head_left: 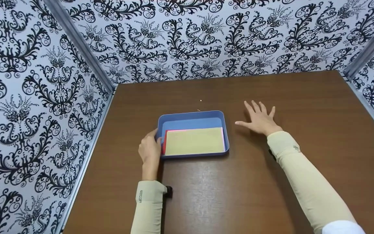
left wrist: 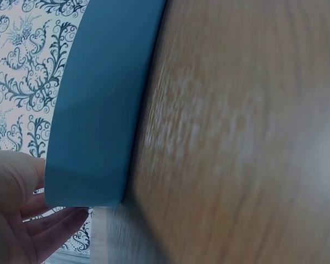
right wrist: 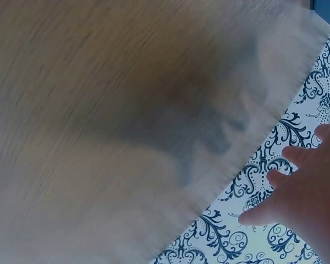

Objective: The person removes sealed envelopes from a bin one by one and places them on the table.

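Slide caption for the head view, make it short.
Left hand gripping a blue tray with a yellow sheet inside, right hand spread over the table.

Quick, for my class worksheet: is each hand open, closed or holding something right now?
Left hand: holding the shallow, rectangular blue tray by its left side.
Right hand: open, fingers spread, holding nothing.

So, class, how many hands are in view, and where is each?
2: the left hand holding the left side of the blue tray; the right hand apart, right of it.
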Action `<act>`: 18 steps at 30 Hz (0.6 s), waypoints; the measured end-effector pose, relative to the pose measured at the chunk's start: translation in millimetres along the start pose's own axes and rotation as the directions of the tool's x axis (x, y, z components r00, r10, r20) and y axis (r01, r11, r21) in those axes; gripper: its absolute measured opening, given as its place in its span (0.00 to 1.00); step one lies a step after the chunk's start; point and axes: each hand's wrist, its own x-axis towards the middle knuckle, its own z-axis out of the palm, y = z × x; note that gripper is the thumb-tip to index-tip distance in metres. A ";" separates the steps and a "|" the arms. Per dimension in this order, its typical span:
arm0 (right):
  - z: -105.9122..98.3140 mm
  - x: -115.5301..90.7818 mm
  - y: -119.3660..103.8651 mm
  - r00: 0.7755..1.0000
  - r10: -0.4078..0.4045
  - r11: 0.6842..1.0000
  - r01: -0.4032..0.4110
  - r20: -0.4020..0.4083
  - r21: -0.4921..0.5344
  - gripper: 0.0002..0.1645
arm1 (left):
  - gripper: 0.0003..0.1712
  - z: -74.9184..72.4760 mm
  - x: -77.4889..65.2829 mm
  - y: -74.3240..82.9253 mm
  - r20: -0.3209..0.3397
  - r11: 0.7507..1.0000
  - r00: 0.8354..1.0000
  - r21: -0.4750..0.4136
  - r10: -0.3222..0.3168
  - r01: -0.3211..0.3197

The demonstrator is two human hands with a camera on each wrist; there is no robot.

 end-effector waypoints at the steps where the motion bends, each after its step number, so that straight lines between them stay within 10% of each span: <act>1: 0.2 0.3 -0.1 1.000 0.000 1.000 0.000 0.000 -0.002 0.65 | 0.23 -0.5 -0.1 -0.1 0.001 1.000 1.000 -0.001 -0.002 0.002; 18: 5.3 1.1 1.1 1.000 -0.006 0.999 0.006 0.005 -0.034 0.62 | 0.21 -2.0 -0.3 -0.2 -0.005 0.999 0.999 0.006 -0.036 0.036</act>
